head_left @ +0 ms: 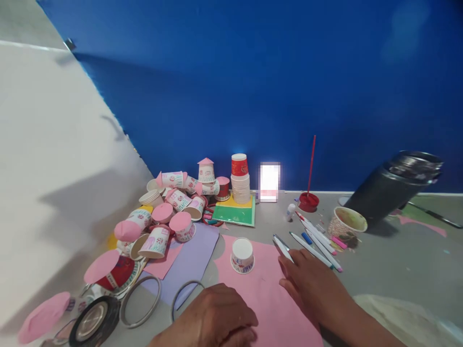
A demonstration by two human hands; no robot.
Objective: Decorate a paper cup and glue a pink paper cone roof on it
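Observation:
My right hand (307,279) reaches over the pink paper (273,294) with fingers stretched out and thumb apart. Its fingertips touch or lie just above a white marker (282,249); no firm hold shows. Near the bottom edge, my left hand (217,315) rests over the same paper, its fingers curled inward and nothing visible in them. Between and beyond the hands, a white paper cup (242,255) stands upside down on the paper, with drawn coloured marks around its lower side. A grey ring (186,286) lies partly behind my left hand.
Pink-topped decorated cups (181,224) crowd the left. Behind stands a cup stack (241,180) on a green-and-yellow packet (235,214). Several markers (318,238), a patterned cup (345,226) and a tilted black flask (390,190) are at right. Tape (94,320) lies lower left.

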